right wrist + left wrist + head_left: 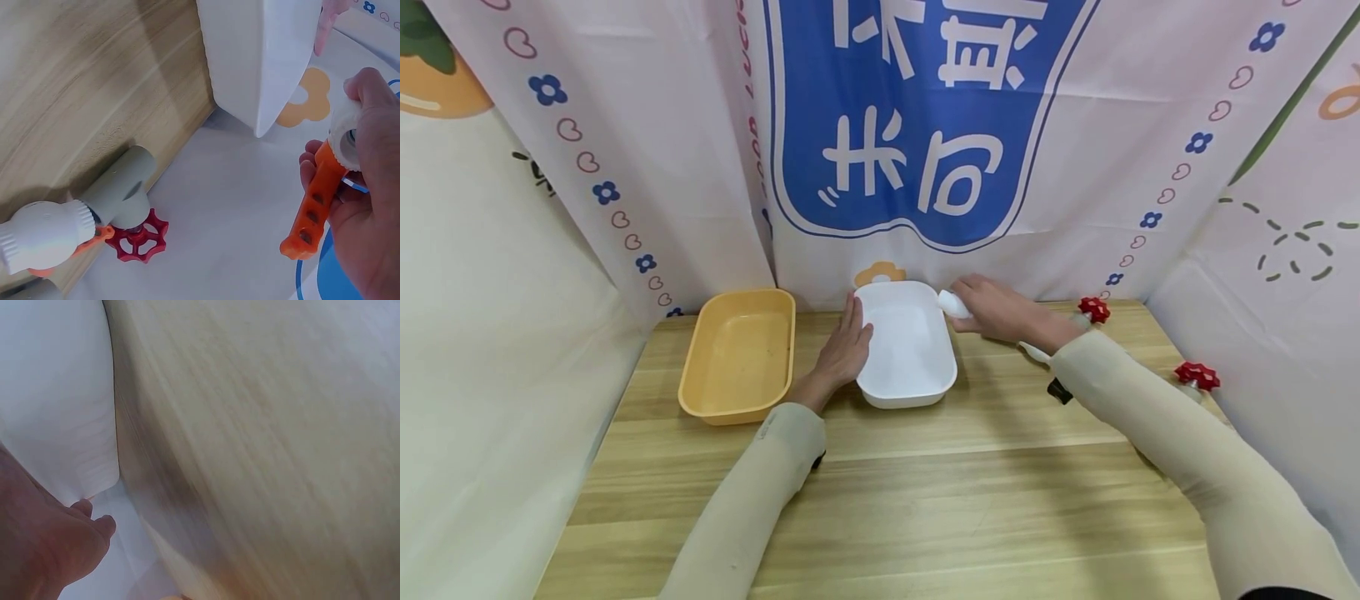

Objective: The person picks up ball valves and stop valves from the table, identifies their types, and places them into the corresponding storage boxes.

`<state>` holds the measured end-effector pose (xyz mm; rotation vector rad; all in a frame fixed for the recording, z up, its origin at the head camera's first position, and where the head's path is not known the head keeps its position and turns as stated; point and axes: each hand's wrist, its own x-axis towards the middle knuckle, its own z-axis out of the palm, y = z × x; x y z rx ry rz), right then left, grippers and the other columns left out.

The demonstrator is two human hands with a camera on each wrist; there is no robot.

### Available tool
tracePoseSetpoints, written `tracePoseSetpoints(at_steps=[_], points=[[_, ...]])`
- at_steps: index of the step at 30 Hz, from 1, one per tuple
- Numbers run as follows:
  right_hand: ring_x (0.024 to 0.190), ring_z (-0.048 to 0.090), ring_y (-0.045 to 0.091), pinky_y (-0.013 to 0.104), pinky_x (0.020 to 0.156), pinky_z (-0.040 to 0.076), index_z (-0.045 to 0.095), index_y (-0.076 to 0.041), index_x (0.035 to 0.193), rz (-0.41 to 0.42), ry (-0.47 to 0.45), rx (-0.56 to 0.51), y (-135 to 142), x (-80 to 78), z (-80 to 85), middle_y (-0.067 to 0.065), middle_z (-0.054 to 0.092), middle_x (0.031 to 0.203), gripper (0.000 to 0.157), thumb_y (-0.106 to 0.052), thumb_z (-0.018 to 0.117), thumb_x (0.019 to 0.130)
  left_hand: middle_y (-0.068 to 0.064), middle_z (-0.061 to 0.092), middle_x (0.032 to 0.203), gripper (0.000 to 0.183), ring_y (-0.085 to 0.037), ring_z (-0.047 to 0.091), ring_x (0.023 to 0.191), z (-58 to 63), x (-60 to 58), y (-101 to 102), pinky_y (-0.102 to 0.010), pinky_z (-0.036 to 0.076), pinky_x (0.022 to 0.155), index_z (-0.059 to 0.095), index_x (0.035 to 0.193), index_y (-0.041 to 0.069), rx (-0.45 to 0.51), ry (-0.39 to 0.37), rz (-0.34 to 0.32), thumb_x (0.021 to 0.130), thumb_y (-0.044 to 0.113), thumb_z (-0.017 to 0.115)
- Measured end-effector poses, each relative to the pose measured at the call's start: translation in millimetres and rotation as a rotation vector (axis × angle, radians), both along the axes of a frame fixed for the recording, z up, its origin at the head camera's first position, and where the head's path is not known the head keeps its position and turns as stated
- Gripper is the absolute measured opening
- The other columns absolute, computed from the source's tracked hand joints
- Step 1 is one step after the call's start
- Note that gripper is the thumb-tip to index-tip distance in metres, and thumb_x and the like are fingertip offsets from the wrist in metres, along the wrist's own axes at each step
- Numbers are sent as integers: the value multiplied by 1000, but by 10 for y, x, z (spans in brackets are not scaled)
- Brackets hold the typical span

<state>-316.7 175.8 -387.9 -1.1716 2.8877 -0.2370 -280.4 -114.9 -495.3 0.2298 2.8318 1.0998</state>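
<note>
A white plastic basin (904, 346) stands at the back middle of the wooden table. My left hand (844, 346) rests along its left side with fingers extended, the fingertips at the rim; in the left wrist view, that hand (62, 544) lies against the basin's wall (59, 394). Beside the basin's right rim, my right hand (996, 308) grips a white ball valve (953, 304). The right wrist view shows this valve's orange lever handle (311, 209) hanging out below the fingers and a round opening in its white body (345, 134).
A yellow basin (737, 358) sits at the table's back left. Along the right side lie grey valves with red handwheels (1093, 310), (137, 240) and another white ball valve (47, 234) with an orange handle. A printed cloth (910, 225) hangs behind the table.
</note>
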Motion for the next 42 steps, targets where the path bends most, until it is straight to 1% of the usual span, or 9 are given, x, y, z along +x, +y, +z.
tracePoseSetpoints(at_steps=[4, 6, 10, 13, 16, 21, 29, 37, 42], points=[[110, 62, 31, 48, 99, 55, 60, 2, 135, 31, 3, 34, -67, -43, 1, 16, 66, 124, 51, -38, 66, 105, 0, -21, 177, 71, -25, -6, 165, -7, -6, -8, -51, 10, 132, -10, 169, 8, 0, 6, -1, 114, 43, 18], [115, 63, 33, 49, 103, 54, 59, 2, 139, 38, 0, 54, -101, -63, 5, 18, 66, 129, 54, -41, 64, 106, 0, -21, 177, 71, -26, -6, 165, -6, -7, -13, -51, 10, 132, -10, 169, 9, 0, 8, -1, 115, 43, 18], [121, 61, 32, 49, 106, 52, 57, 1, 144, 27, -44, 63, -182, -84, 19, 19, 63, 136, 58, -42, 63, 106, 0, -21, 177, 70, -26, -5, 165, -4, -10, -15, -52, 11, 132, -10, 169, 9, -1, 7, 3, 115, 43, 17], [118, 60, 30, 46, 102, 53, 57, 0, 144, 24, -84, 56, -246, -104, 22, 17, 63, 136, 58, -42, 64, 106, 1, -22, 177, 70, -26, -6, 165, -7, -13, -14, -51, 11, 132, -11, 169, 10, -4, -6, 7, 114, 43, 17], [114, 60, 29, 44, 99, 54, 58, 0, 144, 39, -100, 55, -307, -135, 16, 17, 64, 134, 57, -41, 66, 105, 3, -23, 176, 70, -24, -7, 164, -8, -16, -14, -51, 10, 132, -13, 169, 12, -2, -23, 7, 114, 44, 17], [112, 60, 30, 45, 98, 55, 59, 1, 143, 55, -109, 49, -400, -218, -23, 17, 65, 132, 56, -39, 69, 104, 4, -24, 176, 70, -22, -9, 164, -4, -4, -16, -51, 10, 133, -13, 169, 12, 5, -17, 4, 114, 44, 16], [109, 62, 31, 45, 95, 56, 61, 3, 138, 78, -83, 12, -519, -353, -74, 18, 67, 128, 53, -35, 70, 103, -2, -19, 178, 71, -26, -5, 165, 0, 1, 6, -50, 10, 132, -9, 169, 9, -1, 4, 10, 114, 43, 17], [117, 59, 32, 46, 103, 55, 56, 1, 146, 24, -134, 43, -643, -383, -68, 19, 64, 137, 59, -36, 71, 103, -1, -21, 177, 70, -25, -5, 165, 3, -2, 10, -51, 13, 132, -10, 169, 8, -6, -1, 3, 114, 42, 18], [119, 59, 31, 45, 106, 55, 54, 0, 149, 2, -155, 37, -699, -446, -99, 19, 63, 140, 62, -38, 72, 103, -1, -21, 177, 70, -24, -6, 165, 11, 1, 11, -51, 13, 132, -9, 169, 9, -5, -4, 6, 114, 42, 19]])
